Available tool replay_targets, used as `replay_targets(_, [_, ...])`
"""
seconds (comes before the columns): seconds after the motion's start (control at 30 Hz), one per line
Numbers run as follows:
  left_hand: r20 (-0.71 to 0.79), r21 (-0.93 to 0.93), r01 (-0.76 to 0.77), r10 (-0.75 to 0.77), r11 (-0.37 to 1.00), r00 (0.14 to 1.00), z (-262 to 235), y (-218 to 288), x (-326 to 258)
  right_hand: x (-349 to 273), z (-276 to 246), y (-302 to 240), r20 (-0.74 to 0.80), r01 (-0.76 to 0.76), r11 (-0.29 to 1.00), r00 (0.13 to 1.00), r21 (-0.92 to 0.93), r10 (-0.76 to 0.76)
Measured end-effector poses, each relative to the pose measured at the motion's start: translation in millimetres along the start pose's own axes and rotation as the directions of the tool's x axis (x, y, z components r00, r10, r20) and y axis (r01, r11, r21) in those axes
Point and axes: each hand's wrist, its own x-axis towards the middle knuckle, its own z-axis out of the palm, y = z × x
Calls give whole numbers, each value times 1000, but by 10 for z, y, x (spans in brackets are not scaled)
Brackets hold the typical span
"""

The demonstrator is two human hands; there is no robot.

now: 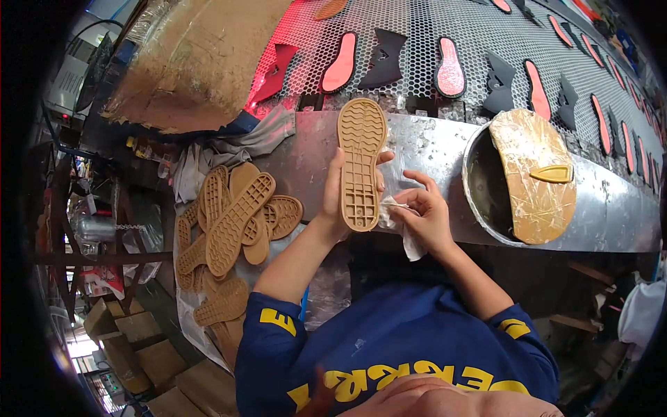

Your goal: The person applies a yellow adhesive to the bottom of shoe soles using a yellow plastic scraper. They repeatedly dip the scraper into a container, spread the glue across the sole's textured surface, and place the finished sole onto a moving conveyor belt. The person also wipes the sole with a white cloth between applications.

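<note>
A tan rubber shoe sole (362, 163) stands upright in front of the person, tread side facing the camera, its toe end pointing to the far side over the metal desk (445, 149). The left hand (336, 198) wraps it from the left near the heel, the grip clenched on the sole's edge with the thumb across the lower tread. The right hand (422, 212) sits just to the right, its grip pinched on a crumpled white cloth (403, 226) that touches the sole's lower right edge and hangs down toward the near side.

To the left, on a sheet of plastic, lies a loose pile of tan soles (233, 222) (most tread side up, overlapping each other). To the right, a round metal pot (486, 187) sits in the desk, partly covered by a flat glue-stained lid (535, 174) with a yellow handle.

On the far side runs a perforated conveyor belt (417, 28) carrying a row of red insoles (450, 68) and black shoe pieces (383, 59). At far left lies a large brown cardboard-like sheet (194, 62). Cardboard boxes (132, 340) sit on the floor at near left.
</note>
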Motion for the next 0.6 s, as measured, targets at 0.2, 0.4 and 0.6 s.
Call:
replay_targets(0.2, [-73,105,-59,67,993,995,-10,-145,2,-3,131,19,-188,132,990,972,-50,-139])
replay_targets(0.4, [-92,166,-62,78,984,993,28,-197,6,-10,168,-118,-184,60,986,979,-159,-89])
replay_targets(0.6, [-72,234,-75,95,969,993,-50,-213,13,-40,131,-63,-76,223,945,966,-241,-247])
